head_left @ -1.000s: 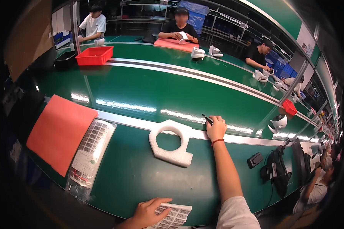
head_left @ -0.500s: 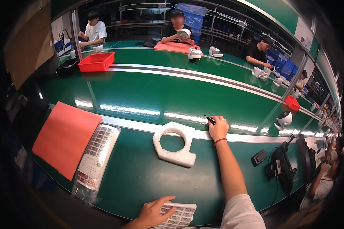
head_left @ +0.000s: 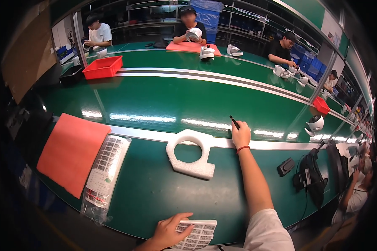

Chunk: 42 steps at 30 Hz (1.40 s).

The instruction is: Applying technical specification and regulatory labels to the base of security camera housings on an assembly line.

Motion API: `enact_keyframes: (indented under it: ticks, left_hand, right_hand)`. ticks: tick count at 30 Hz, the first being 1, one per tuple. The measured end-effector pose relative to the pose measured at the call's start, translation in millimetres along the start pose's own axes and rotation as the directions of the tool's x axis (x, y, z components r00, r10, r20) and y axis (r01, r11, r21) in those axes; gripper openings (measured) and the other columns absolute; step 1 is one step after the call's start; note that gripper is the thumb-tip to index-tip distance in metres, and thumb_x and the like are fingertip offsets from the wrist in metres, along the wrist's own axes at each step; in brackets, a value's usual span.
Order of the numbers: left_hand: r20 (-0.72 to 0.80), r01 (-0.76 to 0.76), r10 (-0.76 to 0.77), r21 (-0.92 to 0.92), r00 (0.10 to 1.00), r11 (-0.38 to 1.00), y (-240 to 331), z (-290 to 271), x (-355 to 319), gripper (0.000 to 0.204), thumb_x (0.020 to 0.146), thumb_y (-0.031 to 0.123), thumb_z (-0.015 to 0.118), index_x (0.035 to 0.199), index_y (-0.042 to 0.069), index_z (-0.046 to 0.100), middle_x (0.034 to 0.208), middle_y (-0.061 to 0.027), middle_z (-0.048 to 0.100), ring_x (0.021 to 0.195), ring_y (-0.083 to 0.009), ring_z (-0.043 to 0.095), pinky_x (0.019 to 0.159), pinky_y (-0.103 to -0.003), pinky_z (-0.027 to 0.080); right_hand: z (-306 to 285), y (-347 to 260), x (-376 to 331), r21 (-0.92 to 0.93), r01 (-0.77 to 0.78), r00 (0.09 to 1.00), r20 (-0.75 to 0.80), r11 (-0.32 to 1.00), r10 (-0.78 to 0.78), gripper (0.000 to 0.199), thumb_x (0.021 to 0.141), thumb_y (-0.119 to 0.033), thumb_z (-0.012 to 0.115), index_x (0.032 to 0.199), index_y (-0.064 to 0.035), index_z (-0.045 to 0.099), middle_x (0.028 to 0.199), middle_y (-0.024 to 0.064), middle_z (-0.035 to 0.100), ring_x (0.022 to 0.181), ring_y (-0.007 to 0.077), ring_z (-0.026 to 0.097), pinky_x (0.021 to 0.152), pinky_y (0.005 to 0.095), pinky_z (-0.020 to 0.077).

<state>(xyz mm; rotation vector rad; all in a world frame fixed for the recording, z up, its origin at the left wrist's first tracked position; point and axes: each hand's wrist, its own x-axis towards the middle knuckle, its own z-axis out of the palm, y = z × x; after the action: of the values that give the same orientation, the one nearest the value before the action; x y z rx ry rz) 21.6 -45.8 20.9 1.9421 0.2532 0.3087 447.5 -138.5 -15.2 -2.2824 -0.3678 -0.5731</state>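
My left hand (head_left: 168,232), at the bottom edge, grips a stack of printed label sheets (head_left: 200,232), its fingers lying over the left part. My right hand (head_left: 241,133) is stretched out to the far side of the near bench, past its pale metal strip, closed around a slim black pen-like tool (head_left: 234,122) pointing up and left. Whether that tool is a pen or tweezers I cannot tell. Between the hands and to the left of my right forearm lies a white foam holder (head_left: 205,169) with a round opening. It touches neither hand.
An orange-red mat (head_left: 73,152) and a plastic-wrapped pack of label sheets (head_left: 104,167) lie at left. On the right are a white camera-like device (head_left: 315,124), a small black device (head_left: 285,167) and a black bag (head_left: 310,180). A red bin (head_left: 103,68) stands beyond; people work across the bench.
The black tool has turned more upright in my right hand, which has shifted slightly farther away. My left hand still holds the label sheets. The whole view has shifted a little.
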Motion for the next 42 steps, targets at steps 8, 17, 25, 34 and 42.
enact_keyframes:
  ticks: [8, 17, 25, 34, 42]
  left_hand:
    - [0.054, 0.105, -0.105, -0.005, 0.993, 0.994, 0, -3, -2, 0.042, 0.082, 0.013, 0.078, 0.121, 0.01, 0.064, 0.107, -0.0181, 0.07, 0.089, -0.0331, 0.07, 0.077, -0.037, 0.056]
    - [0.022, -0.124, 0.122, 0.173, 0.992, 0.977, -13, 1, 3, 0.042, 0.086, 0.023, 0.076, 0.124, 0.011, 0.063, 0.095, -0.0103, 0.074, 0.081, -0.0238, 0.074, 0.07, -0.033, 0.059]
    - [0.015, -0.128, 0.127, 0.161, 0.992, 0.979, -11, 0, 4, 0.041, 0.082, 0.018, 0.08, 0.119, 0.008, 0.065, 0.094, -0.0112, 0.074, 0.083, -0.0233, 0.075, 0.072, -0.032, 0.059]
    - [-0.007, -0.181, 0.184, 0.15, 0.983, 0.972, -12, 1, 7, 0.041, 0.082, 0.017, 0.079, 0.12, 0.009, 0.065, 0.09, -0.0097, 0.073, 0.077, -0.0224, 0.074, 0.067, -0.032, 0.058]
    - [0.021, -0.185, 0.184, 0.151, 0.983, 0.971, -10, -1, 8, 0.04, 0.082, 0.016, 0.079, 0.119, 0.007, 0.066, 0.091, -0.0114, 0.072, 0.078, -0.0233, 0.074, 0.068, -0.032, 0.059]
  right_hand:
    - [-2, -4, -2, 0.048, -0.015, 0.999, 0.047, 0.999, 0.013, 0.017, 0.091, -0.023, 0.064, 0.097, -0.0094, 0.072, 0.095, 0.0114, 0.067, 0.09, 0.0336, 0.064, 0.079, 0.0426, 0.0498]
    - [-3, -4, -1, 0.06, -0.032, 0.997, 0.074, 0.998, 0.028, 0.019, 0.091, -0.024, 0.064, 0.098, -0.009, 0.072, 0.094, 0.0123, 0.068, 0.09, 0.0343, 0.064, 0.079, 0.0429, 0.0498]
    - [-8, -20, 12, 0.472, -0.13, 0.991, 0.042, 0.872, 0.125, 0.04, 0.099, -0.04, 0.059, 0.088, -0.0032, 0.072, 0.086, 0.0101, 0.069, 0.082, 0.0238, 0.063, 0.074, 0.0375, 0.049]
    - [-31, -94, -6, 0.568, -0.093, 0.936, 0.331, 0.818, -0.124, 0.052, 0.1, -0.045, 0.057, 0.083, -0.0001, 0.074, 0.065, 0.0007, 0.063, 0.052, 0.0079, 0.043, 0.053, 0.0238, 0.0392]
    - [-49, -109, -12, 0.483, -0.07, 0.856, 0.478, 0.873, -0.196, 0.015, 0.084, -0.01, 0.075, 0.095, 0.0009, 0.074, 0.079, 0.0042, 0.069, 0.069, 0.0097, 0.067, 0.063, 0.0239, 0.0553]
